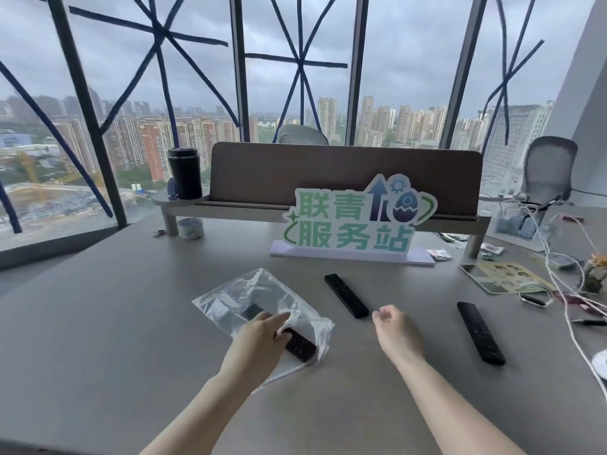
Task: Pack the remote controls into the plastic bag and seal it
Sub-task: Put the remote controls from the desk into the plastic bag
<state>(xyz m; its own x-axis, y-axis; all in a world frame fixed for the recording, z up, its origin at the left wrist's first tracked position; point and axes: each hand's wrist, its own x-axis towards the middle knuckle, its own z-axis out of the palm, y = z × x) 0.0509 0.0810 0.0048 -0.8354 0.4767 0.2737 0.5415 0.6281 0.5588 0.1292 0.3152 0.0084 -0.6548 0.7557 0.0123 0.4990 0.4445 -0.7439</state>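
Observation:
A clear plastic bag (249, 298) lies on the grey table, its open mouth toward me. One black remote (299, 346) is partly inside it, its near end sticking out. My left hand (259, 339) rests on the bag's mouth and grips the plastic edge over that remote. A second black remote (346, 295) lies loose to the right of the bag. A third black remote (481, 333) lies further right. My right hand (395, 330) hovers just in front of the second remote's near end, fingers loosely curled and holding nothing.
A green sign on a white base (353, 254) stands behind the remotes. A desk shelf with a black tumbler (184, 174) sits at the back, a tape roll (190, 228) under it. Cables, a card (502, 277) and a wristband (535, 298) crowd the right side.

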